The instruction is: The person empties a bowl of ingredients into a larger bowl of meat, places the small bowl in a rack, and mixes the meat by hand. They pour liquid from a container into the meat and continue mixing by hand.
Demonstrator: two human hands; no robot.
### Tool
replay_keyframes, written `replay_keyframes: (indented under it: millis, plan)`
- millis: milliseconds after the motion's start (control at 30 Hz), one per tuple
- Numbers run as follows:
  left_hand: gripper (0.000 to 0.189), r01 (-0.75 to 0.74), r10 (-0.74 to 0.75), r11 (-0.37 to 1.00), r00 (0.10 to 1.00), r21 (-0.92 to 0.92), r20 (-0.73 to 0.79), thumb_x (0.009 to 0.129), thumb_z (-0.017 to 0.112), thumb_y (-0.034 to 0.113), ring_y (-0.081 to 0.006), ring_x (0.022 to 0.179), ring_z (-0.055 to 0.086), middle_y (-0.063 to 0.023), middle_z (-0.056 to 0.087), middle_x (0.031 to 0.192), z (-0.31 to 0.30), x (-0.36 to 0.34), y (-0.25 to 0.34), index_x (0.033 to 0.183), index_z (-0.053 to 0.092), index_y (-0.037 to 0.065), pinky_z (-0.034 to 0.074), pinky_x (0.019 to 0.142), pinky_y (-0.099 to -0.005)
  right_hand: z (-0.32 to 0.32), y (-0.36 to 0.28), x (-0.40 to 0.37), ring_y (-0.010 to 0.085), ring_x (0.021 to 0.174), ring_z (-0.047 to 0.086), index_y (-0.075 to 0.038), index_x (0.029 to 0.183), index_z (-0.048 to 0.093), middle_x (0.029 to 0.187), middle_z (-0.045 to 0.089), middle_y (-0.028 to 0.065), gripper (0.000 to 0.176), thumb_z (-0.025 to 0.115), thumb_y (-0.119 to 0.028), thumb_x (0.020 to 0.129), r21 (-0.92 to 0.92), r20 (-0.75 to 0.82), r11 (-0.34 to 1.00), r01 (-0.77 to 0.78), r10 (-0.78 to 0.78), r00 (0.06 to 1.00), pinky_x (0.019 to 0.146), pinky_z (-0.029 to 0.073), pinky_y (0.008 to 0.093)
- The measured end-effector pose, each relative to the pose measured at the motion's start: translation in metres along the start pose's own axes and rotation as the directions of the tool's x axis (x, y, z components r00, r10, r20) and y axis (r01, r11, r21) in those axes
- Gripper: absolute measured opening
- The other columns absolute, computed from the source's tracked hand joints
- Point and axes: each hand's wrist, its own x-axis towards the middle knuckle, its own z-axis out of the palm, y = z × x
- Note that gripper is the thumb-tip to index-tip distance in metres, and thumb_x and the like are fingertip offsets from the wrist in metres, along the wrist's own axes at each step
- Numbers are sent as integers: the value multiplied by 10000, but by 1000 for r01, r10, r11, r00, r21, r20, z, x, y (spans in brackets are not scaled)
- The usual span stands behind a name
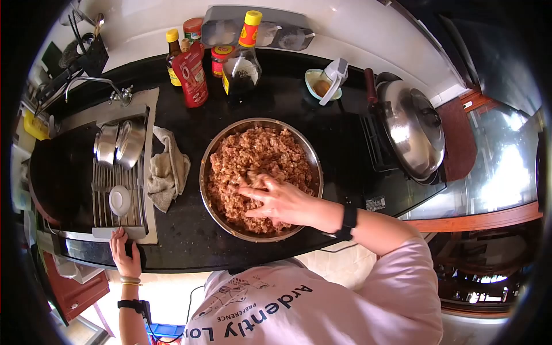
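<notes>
A wide steel bowl [318, 167] on the black counter holds a big mound of ground meat [259, 146], brownish pink and crumbly. My right hand [279, 201] reaches into it from the lower right; the fingers are spread and touch the meat, their tips partly sunk in it. My left hand [125, 256] lies flat at the counter's front edge, fingers stretched out, by the lower end of the metal dish rack [118, 232] over the sink. It holds nothing.
A crumpled cloth [168, 169] lies between rack and bowl. Behind the bowl stand a dark sauce bottle [241, 75], a red pouch [191, 80] and jars. A small bowl [322, 86] sits at the back. On the right, a lidded pan [411, 126] is on the stove. Steel bowls [131, 141] lean in the rack.
</notes>
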Motion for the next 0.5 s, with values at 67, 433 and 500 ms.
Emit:
replay_keyframes:
  millis: [67,433,500]
  plan:
    - [267,-2,2,1000,1000,11,2,771,570,7,-419,1158,498,-209,571,1194,-1,-1,0,1030,549,-53,321,1072,-522,4,9,14,392,1193,482,-250,1078,658,1476,379,44,316,654,-121,789,-17,52,998,-65,65,996,845,557,390]
    - [241,13,-13,1000,1000,-11,-9,772,568,3,-415,1163,498,-204,571,1204,1,-1,-1,1007,544,-44,335,1066,-500,-71,43,36,335,1338,340,-285,1282,575,1505,309,67,843,868,-338,494,-109,137,994,32,-17,990,959,482,446]
    - [236,-12,12,1000,1000,0,-17,770,568,0,-415,1162,496,-205,574,1199,1,-2,-2,1000,544,-45,340,1061,-498,-59,61,49,407,1369,262,-330,1364,474,1508,296,94,1008,846,-573,459,-31,242,995,-91,96,965,1110,286,534]
